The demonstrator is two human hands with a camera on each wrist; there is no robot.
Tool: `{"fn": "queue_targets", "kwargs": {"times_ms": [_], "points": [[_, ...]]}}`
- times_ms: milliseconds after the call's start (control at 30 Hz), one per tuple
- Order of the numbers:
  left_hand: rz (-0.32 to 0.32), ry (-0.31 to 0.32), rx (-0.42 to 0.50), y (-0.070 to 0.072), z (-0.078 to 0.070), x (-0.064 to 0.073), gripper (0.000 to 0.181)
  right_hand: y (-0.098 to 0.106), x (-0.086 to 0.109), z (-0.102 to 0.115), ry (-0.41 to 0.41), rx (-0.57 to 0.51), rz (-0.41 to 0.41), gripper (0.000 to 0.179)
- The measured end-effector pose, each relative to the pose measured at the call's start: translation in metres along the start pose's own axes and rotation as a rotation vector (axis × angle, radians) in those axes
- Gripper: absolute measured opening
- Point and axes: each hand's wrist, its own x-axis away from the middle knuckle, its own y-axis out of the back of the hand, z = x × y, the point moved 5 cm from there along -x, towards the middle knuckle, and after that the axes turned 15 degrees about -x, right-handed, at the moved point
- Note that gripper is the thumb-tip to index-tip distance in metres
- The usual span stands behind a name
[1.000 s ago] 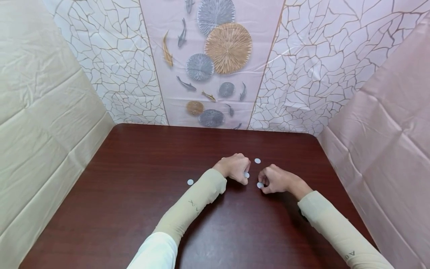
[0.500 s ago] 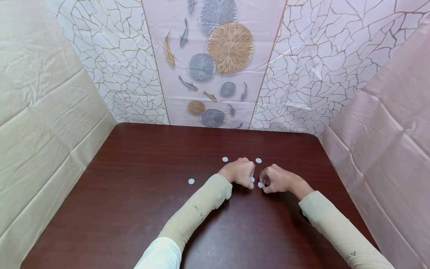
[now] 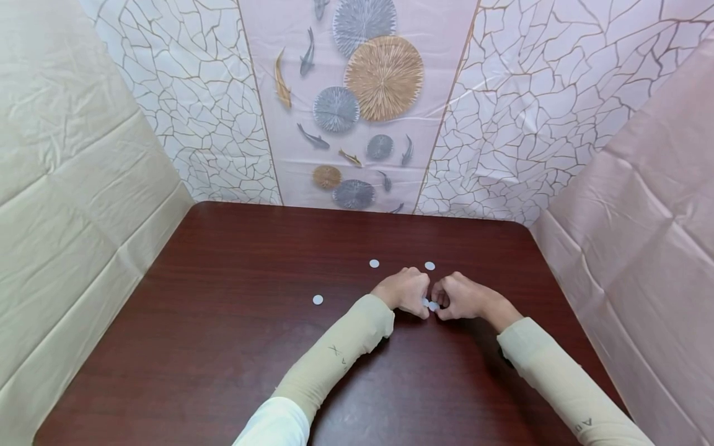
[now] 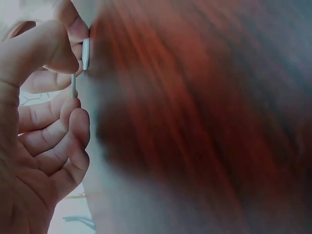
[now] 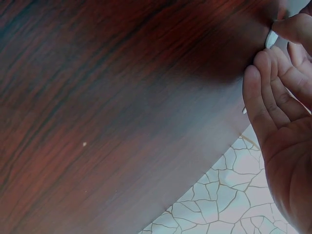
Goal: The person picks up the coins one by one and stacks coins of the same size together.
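Left hand (image 3: 404, 292) pinching a small white round flat disc (image 3: 426, 302) between thumb and fingertips, the disc showing edge-on in the left wrist view. Right hand (image 3: 460, 298) facing it, grasping a second small white round flat disc (image 3: 433, 306) by thumb and finger. Both held discs sit side by side in the narrow gap between the hands, right of the table's middle; whether their edges touch, cannot tell

Three more white round discs lie loose: one (image 3: 429, 266) beyond the gap between the hands, one (image 3: 374, 264) beyond the left wrist, one (image 3: 318, 300) farther left, well apart from the rest

All on a dark reddish-brown wood-grain table (image 3: 184, 334) with rounded far corners. Both forearms in beige fabric sleeves (image 3: 334, 347) with dark letter-like marks; a white sleeve (image 3: 276, 424) above the left one

Behind, a pale pink cloth panel (image 3: 301, 167) printed with fish and grey and gold rounds, flanked by white crackle-patterned panels (image 3: 201, 93). Creased cream cloth (image 3: 72, 204) at left, creased pink cloth (image 3: 641, 217) at right
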Motion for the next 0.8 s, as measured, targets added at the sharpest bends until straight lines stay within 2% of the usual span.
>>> {"fn": "queue_targets", "kwargs": {"times_ms": [467,800], "points": [[0.0,-0.003,-0.014,-0.006,-0.008,-0.007,0.037,-0.002,0.002,-0.003,0.017,-0.025,-0.028,0.017],[-0.047,0.051,-0.042,-0.007,-0.012,-0.009,0.035,-0.002,0.002,-0.005,0.023,-0.04,-0.059,0.018]]}}
